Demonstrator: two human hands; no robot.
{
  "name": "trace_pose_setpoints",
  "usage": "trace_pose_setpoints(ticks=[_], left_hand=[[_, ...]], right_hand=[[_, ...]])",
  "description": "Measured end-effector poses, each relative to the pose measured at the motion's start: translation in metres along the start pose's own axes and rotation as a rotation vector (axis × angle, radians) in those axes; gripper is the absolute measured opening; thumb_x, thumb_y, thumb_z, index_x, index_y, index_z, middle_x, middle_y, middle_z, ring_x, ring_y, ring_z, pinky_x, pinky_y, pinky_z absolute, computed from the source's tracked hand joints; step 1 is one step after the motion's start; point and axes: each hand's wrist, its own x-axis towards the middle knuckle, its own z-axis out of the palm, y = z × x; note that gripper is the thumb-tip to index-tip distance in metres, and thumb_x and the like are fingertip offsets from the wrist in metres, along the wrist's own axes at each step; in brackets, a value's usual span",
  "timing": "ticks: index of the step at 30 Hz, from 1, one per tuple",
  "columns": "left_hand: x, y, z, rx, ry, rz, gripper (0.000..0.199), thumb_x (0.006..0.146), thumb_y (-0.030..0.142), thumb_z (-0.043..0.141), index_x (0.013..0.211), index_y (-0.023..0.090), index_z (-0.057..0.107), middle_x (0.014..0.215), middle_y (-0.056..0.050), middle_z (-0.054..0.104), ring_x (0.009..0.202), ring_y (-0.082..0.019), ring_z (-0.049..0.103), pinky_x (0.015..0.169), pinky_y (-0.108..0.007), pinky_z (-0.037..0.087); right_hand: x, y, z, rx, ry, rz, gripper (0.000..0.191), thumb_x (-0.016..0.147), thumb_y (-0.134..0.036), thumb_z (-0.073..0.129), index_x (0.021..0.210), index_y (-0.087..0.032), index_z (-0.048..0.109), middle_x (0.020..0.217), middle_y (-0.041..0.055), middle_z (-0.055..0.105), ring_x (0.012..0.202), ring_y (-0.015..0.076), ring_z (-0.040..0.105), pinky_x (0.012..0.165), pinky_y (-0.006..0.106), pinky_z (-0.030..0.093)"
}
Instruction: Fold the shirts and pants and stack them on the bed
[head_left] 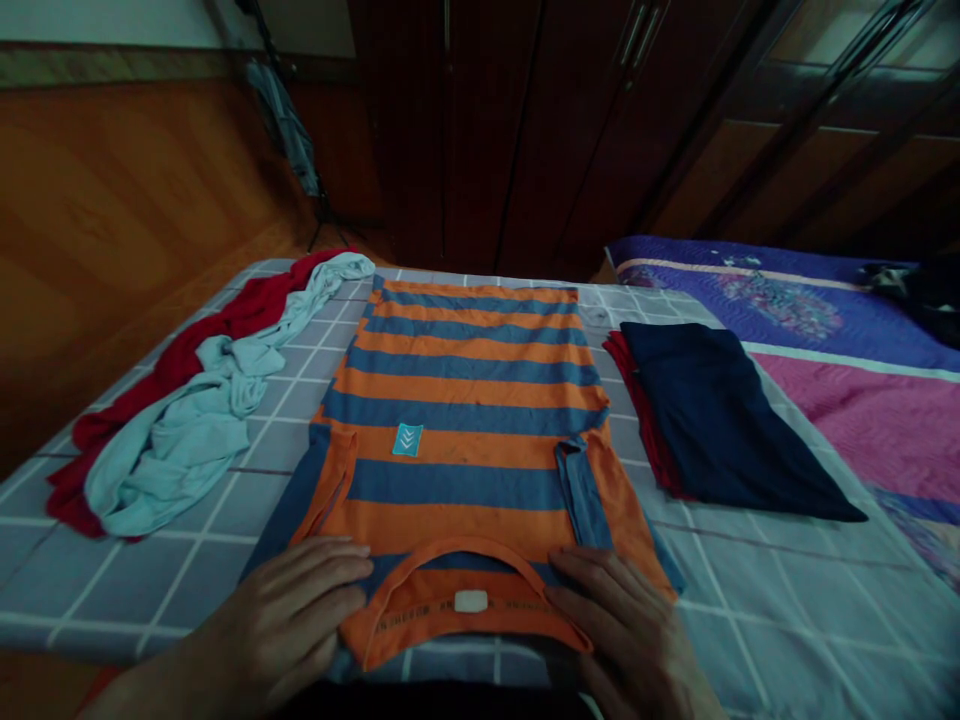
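An orange and blue striped T-shirt lies spread on the checked sheet, its collar toward me and its hem at the far side. A small turquoise patch sits on its chest, and a pale label shows inside the neckline. My left hand rests on the left shoulder beside the collar, fingers stretched out over the fabric. On the opposite shoulder lies my right hand, its fingers also extended and flat. Both thumbs are hard to make out. The right sleeve is folded partly inward.
Crumpled red and pale blue clothes lie along the left of the checked sheet. Folded navy clothing rests over a red piece at the right. Beyond are a purple and pink bedspread and a dark wardrobe.
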Motion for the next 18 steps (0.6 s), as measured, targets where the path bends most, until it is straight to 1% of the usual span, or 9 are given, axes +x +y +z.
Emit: trace_pose_setpoints(ticks=[1,2,5,7,9,10,12,15,18], left_hand=[[0.0,0.0,-0.002,-0.009,-0.006,-0.01,0.028,0.085,0.007,0.046,0.103,0.019,0.064,0.113,-0.004,0.065,0.114,-0.016,0.056,0.102,-0.028,0.047],[-0.001,0.001,-0.004,0.001,-0.001,-0.033,0.028,0.085,0.008,0.047,0.105,0.02,0.063,0.116,-0.005,0.064,0.116,-0.017,0.055,0.102,-0.03,0.046],[-0.01,0.004,-0.001,0.077,0.071,-0.13,0.04,0.084,0.009,0.05,0.12,0.023,0.057,0.135,-0.007,0.051,0.127,-0.026,0.045,0.105,-0.042,0.043],[-0.02,0.005,0.004,0.116,0.107,-0.201,0.054,0.084,0.008,0.051,0.134,0.026,0.046,0.147,-0.009,0.037,0.132,-0.031,0.038,0.106,-0.048,0.04],[-0.031,0.003,0.009,0.135,0.104,-0.27,0.064,0.085,0.008,0.049,0.144,0.028,0.032,0.152,-0.01,0.027,0.134,-0.031,0.037,0.105,-0.047,0.041],[-0.036,0.002,0.011,0.14,0.097,-0.301,0.067,0.085,0.008,0.047,0.146,0.028,0.027,0.153,-0.01,0.026,0.133,-0.03,0.038,0.105,-0.045,0.042],[-0.043,0.0,0.014,0.144,0.087,-0.347,0.068,0.087,0.009,0.043,0.149,0.028,0.021,0.151,-0.009,0.031,0.13,-0.027,0.043,0.104,-0.04,0.042],[-0.049,-0.005,0.016,0.128,0.092,-0.354,0.064,0.088,0.012,0.039,0.149,0.027,0.022,0.145,-0.007,0.043,0.124,-0.023,0.05,0.105,-0.036,0.041],[-0.05,-0.012,0.018,0.135,0.115,-0.353,0.062,0.089,0.014,0.04,0.147,0.03,0.026,0.145,-0.005,0.042,0.123,-0.023,0.051,0.105,-0.034,0.04]], right_hand=[[-0.001,0.0,0.001,-0.003,0.014,-0.005,0.036,0.08,-0.014,0.046,0.111,-0.02,0.063,0.118,0.0086,0.063,0.112,0.023,0.055,0.089,0.038,0.049],[-0.003,0.0,0.002,-0.018,0.032,-0.011,0.037,0.08,-0.015,0.046,0.113,-0.02,0.063,0.12,0.0093,0.061,0.112,0.0235,0.055,0.088,0.037,0.049],[-0.012,0.001,0.003,-0.109,0.04,0.022,0.043,0.08,-0.014,0.046,0.121,-0.019,0.059,0.132,0.0133,0.052,0.12,0.0267,0.05,0.088,0.039,0.05],[-0.019,0.003,-0.002,-0.18,0.025,0.074,0.046,0.081,-0.012,0.045,0.125,-0.016,0.055,0.137,0.0163,0.047,0.125,0.0295,0.044,0.09,0.042,0.049],[-0.026,0.008,-0.008,-0.245,-0.003,0.104,0.047,0.082,-0.013,0.046,0.129,-0.015,0.051,0.139,0.0168,0.045,0.128,0.0304,0.041,0.092,0.044,0.047],[-0.03,0.011,-0.011,-0.273,-0.008,0.107,0.047,0.082,-0.014,0.046,0.129,-0.015,0.05,0.139,0.0166,0.045,0.128,0.0301,0.042,0.092,0.043,0.047],[-0.035,0.018,-0.016,-0.32,-0.013,0.11,0.045,0.084,-0.015,0.046,0.129,-0.014,0.05,0.137,0.0154,0.048,0.126,0.029,0.044,0.092,0.041,0.048],[-0.038,0.027,-0.019,-0.369,-0.006,0.119,0.04,0.086,-0.016,0.044,0.124,-0.012,0.055,0.131,0.015,0.055,0.119,0.0282,0.051,0.088,0.039,0.05],[-0.036,0.033,-0.018,-0.398,-0.004,0.131,0.04,0.085,-0.012,0.041,0.121,-0.011,0.058,0.126,0.0148,0.059,0.115,0.0283,0.055,0.085,0.04,0.052]])
